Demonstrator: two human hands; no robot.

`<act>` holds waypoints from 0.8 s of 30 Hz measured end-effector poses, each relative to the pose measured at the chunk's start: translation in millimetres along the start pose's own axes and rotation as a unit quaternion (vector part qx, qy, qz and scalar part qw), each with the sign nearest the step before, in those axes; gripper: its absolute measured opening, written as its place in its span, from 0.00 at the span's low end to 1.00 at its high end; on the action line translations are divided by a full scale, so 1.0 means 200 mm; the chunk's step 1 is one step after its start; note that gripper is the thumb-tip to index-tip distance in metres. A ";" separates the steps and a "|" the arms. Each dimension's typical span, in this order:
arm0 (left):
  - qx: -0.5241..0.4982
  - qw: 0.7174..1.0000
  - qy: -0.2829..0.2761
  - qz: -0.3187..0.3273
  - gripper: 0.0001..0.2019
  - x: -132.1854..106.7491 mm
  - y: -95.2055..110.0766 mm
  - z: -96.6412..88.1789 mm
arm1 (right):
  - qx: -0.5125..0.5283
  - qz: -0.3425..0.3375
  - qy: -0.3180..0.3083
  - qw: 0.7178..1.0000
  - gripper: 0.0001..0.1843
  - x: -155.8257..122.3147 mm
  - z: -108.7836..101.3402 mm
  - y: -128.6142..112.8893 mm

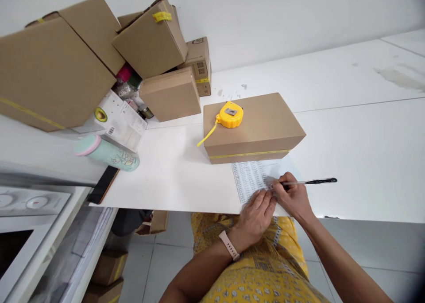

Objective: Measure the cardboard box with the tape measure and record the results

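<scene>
My right hand [292, 196] grips a pen [315, 181] over the printed sheet [247, 179] — its text too small to read. My left hand [255, 216] lies open on it. At twelve o'clock sits a cardboard box [262, 126].

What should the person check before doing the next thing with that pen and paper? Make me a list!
1. Pen gripped: the right hand holds the pen. Ok.
2. Paper pinned: the left hand rests its fingers on the printed sheet. Ok.
3. Pen tip on the sheet: hidden between the hands. Cannot tell.
4. Far end of the sheet free: it meets the cardboard box, either under it or against it. Cannot tell.
5. Near end supported: it lies at the table edge, covered by the hands. Cannot tell.
6. Tape measure steady: it sits flat on the box top, with its yellow strip hanging over the side. Ok.
</scene>
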State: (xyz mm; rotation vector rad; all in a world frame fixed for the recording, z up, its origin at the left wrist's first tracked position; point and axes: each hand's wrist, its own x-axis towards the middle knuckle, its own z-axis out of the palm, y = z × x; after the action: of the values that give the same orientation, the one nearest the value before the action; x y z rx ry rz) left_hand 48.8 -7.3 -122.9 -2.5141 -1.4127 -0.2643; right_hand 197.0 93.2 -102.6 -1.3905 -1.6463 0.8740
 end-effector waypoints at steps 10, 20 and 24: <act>0.000 1.000 0.014 -0.002 0.23 0.00 0.00 0.01 | -0.014 0.003 -0.004 1.000 0.13 0.00 0.00 0.00; 0.005 1.000 -0.004 0.002 0.24 0.00 0.00 0.00 | -0.011 0.003 0.002 1.000 0.12 0.00 0.00 -0.01; -0.003 1.000 0.019 -0.006 0.23 0.01 0.00 0.00 | -0.018 -0.002 0.001 1.000 0.12 0.00 0.00 -0.01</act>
State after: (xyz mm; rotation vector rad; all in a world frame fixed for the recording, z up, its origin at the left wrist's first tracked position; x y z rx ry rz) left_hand 49.4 -6.5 -122.1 -2.4930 -1.4157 -0.3178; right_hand 196.7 93.4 -101.2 -1.4124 -1.6696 0.8447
